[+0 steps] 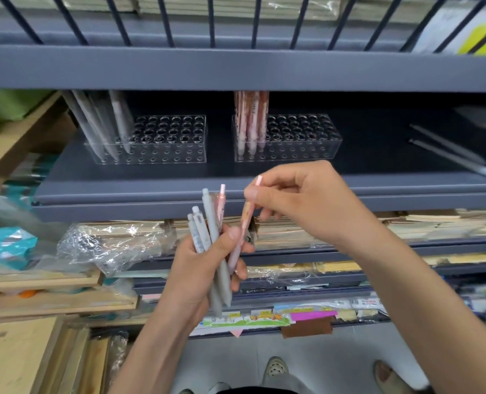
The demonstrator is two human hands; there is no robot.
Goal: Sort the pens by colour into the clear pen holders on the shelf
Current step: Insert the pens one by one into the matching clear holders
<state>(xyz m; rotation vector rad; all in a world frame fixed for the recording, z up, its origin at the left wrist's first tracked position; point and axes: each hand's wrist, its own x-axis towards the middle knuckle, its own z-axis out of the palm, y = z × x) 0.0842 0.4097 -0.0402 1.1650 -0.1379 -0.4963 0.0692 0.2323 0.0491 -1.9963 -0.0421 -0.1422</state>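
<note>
A grey shelf [151,177] is carrying two clear pen holders [162,140] [298,137] side by side, while two grey pens [449,152] are lying loose at its right.

The upper shelf lip [242,68] hides the tops of the grey pens [100,123] and pink pens [250,120] (print unreadable).

Below the shelf [264,191] edge, the left hand [205,268] grips a bunch of grey pens [213,240]. The right hand [307,203] pinches a pink pen [246,223] near its top. On the shelf stand two clear holders: the left holder [162,143] with grey pens, the right holder [298,140] with pink ones.
</note>
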